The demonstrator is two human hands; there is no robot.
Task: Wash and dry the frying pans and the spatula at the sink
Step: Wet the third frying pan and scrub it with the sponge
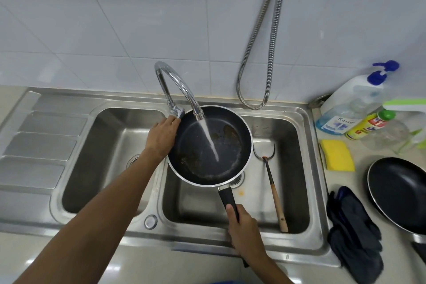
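Right grip (244, 228): fingers wrapped round the black handle of the frying pan (208, 145), thumb lying along the top of the handle. Firm hold.

Left grip (161, 138): against the pan's left rim, fingertips up by the tap lever. The fingers are hidden from here, so I can't tell if it's closed on anything.

Pan is held over the right basin of the sink (309, 168) and partly over the divider. Long axis runs far to near, with the handle pointing back at me and slightly right. Open face is up and tipped toward me.

The tap (177, 83) is running and the stream (211, 140) lands mid-pan. Contents are brown burnt residue at far right and near left, and water pooling along the near edge.

Spatula (274, 191) lies in the right basin just right of the pan. Metal head is at the far end, and the wooden handle points to the near right corner, roughly parallel to the pan handle.

Second pan (398, 193) sits on the table at right, face up, partly cut off by the frame edge.

Also on the table:
- pump bottle (350, 104) labelled "Kassa", blue liquid sitting low in it
- yellow bottle (366, 127) with a green cap, label not readable
- yellow sponge (337, 154)
- dark cloth (352, 233)
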